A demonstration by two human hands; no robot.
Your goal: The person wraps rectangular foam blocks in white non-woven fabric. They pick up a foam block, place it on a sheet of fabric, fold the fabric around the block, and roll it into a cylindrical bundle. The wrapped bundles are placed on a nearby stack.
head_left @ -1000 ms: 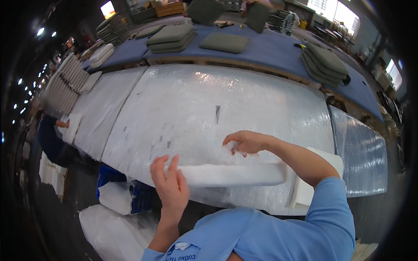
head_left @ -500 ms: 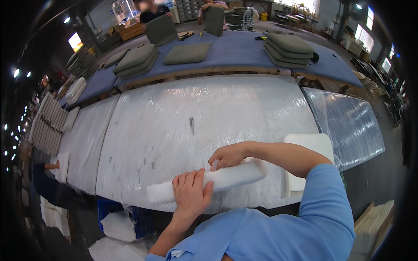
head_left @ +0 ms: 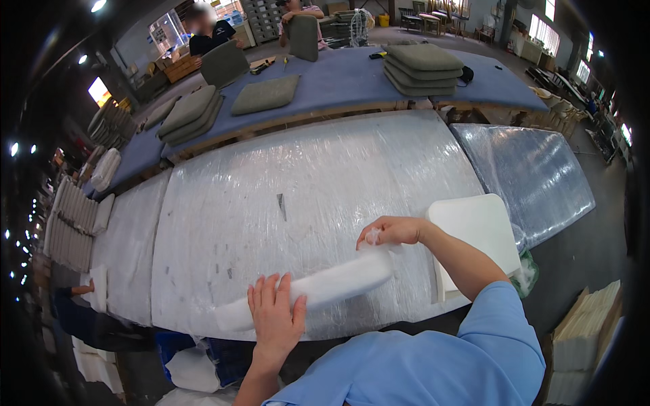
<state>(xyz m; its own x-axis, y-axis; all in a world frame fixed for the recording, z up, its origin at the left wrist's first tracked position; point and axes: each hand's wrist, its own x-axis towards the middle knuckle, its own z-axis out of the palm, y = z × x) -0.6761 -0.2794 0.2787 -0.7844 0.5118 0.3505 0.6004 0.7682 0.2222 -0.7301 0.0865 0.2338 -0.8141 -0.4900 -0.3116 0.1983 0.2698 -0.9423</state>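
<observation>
A long white padded cushion point(head_left: 345, 279), seen edge-on, lies slantwise at the near edge of the plastic-covered table. My left hand point(head_left: 277, 317) rests on its left part, fingers stretched and spread. Just beyond the right end of the cushion, my right hand point(head_left: 399, 231) is curled with its fingers pinched on a small crumpled wad of clear film point(head_left: 372, 236). To the right, under my right forearm, a white seat-shaped foam pad point(head_left: 472, 220) lies on something white and similar.
Plastic film covers the worktable point(head_left: 318, 183). Behind it, a blue table point(head_left: 338, 78) bears stacked grey-green cushions point(head_left: 423, 68), with two people at its far side. Another person's sleeved arm point(head_left: 71, 292) reaches in at left. A blue crate point(head_left: 230, 358) stands below the near edge.
My right hand has moved right and away from the cushion with the film wad. My left hand has slid slightly left and nearer along the cushion. The whole view has shifted a little.
</observation>
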